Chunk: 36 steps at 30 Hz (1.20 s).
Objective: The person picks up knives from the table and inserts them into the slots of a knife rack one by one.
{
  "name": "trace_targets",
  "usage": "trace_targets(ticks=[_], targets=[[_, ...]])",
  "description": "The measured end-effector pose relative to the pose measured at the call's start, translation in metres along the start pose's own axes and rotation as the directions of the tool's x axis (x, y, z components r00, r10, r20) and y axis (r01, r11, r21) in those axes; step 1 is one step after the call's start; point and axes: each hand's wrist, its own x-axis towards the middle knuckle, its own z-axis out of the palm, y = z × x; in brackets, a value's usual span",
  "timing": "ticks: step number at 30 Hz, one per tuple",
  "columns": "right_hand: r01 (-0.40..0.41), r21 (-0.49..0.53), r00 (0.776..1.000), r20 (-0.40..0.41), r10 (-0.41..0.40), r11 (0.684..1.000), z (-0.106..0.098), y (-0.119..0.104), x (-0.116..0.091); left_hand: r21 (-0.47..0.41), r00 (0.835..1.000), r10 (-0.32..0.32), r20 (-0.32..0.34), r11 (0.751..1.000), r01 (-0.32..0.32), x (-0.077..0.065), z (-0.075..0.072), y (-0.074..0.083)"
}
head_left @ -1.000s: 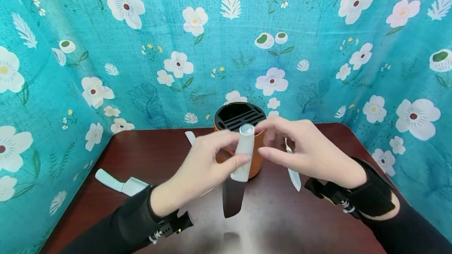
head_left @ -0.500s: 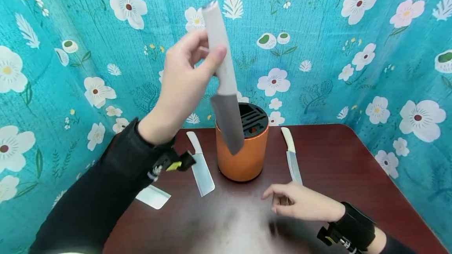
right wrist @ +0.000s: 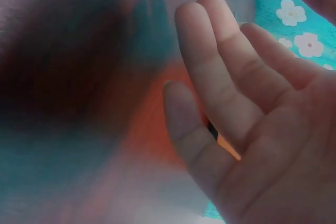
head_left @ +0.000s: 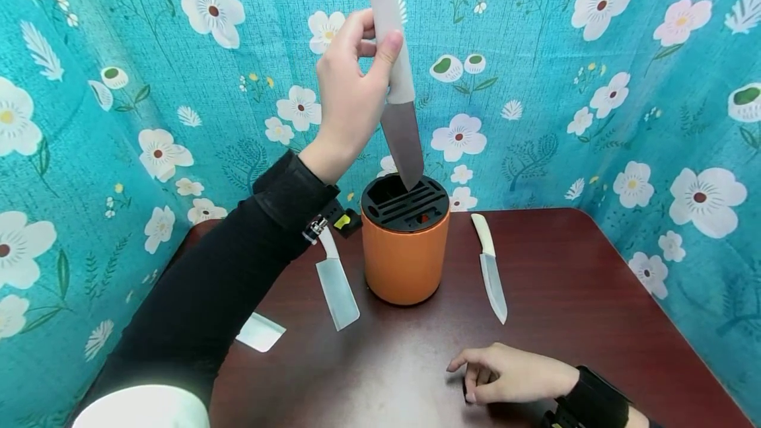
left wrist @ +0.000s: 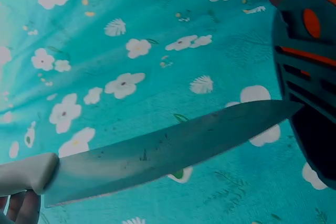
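My left hand grips the white handle of a kitchen knife, point down. In the head view its tip appears at the slotted black top of an orange knife block. The left wrist view shows the knife's long blade with its tip at the edge of the slotted top; I cannot tell whether it has entered a slot. Low over the table's front right, my right hand holds nothing, its fingers loosely bent. The right wrist view shows that palm with bare fingers.
A cleaver lies left of the block, and another broad blade is partly hidden by my left sleeve. Right of the block lies a white-handled knife. A floral curtain hangs behind the dark red table.
My left hand has lifted the knife up from the front of the block and brought its tip over the top. My right hand has come away from the handle, down to the front right.
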Motion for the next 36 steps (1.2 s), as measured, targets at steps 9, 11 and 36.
trace_targets(ticks=[9,11,36], targets=[[-0.049,0.051,0.999,-0.013,0.05,0.998,0.004,0.007,-0.005,-0.001,1.0,-0.002,-0.01,1.0,0.002,0.002,0.003,-0.011],[-0.054,0.044,0.998,-0.024,0.055,0.998,0.004,0.006,-0.005,0.001,1.0,0.005,-0.01,1.0,-0.005,0.002,0.006,-0.012],[-0.098,0.017,0.995,-0.025,0.099,0.995,0.002,0.005,-0.002,-0.001,0.99,0.129,-0.065,0.992,-0.13,0.004,0.009,-0.019]])
